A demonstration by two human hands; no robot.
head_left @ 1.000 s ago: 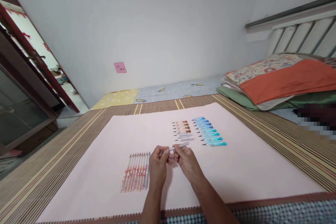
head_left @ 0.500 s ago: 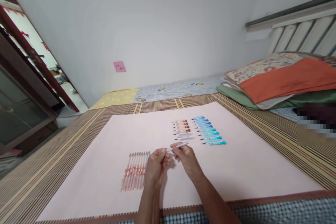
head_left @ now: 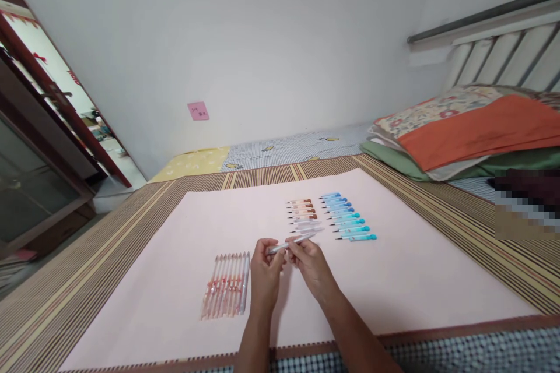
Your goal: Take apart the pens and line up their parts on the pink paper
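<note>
A whitish pen is held between both hands above the pale pink sheet. My left hand grips its left part with thumb and fingers. Thumb and fingers of my right hand pinch its middle, and the other end sticks out to the upper right. Left of my left hand lies a row of pinkish pens, with a greyish pen at its right end. Beyond my hands lie brown pens, greyish-white pens, and a column of blue and turquoise pens.
The pink sheet lies on a striped mat. Folded bedding in orange and green is at the right, near a white radiator. A pink note hangs on the wall. A doorway with a dark red frame is at the left.
My left hand has shifted slightly right and up along the pen and shows more of its curled fingers. The greyish pen at the right end of the row is now uncovered.
</note>
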